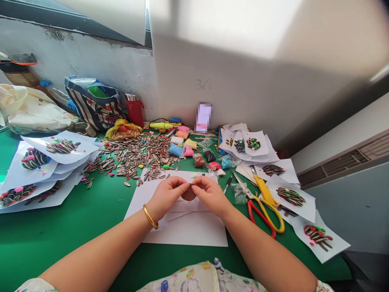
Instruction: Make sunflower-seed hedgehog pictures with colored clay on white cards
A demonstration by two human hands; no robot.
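Note:
A flattened brown piece of modelling clay is pinched at its upper edge between both hands. My left hand, with a gold bangle on the wrist, grips its left side with thumb and fingertips. On the other side my right hand holds it the same way, the two thumbs nearly meeting. Beneath lies a white sheet of paper with faint drawn lines, partly hidden by the hands. Several striped sunflower seeds rest on the sheet's top left part.
A large spread of sunflower seeds lies behind. Bagged coloured clay, such as a blue pack, sits beyond the hands. Scissors and a yellow cutter lie right. Papers with seed pictures are stacked left, more right. A red flask stands behind.

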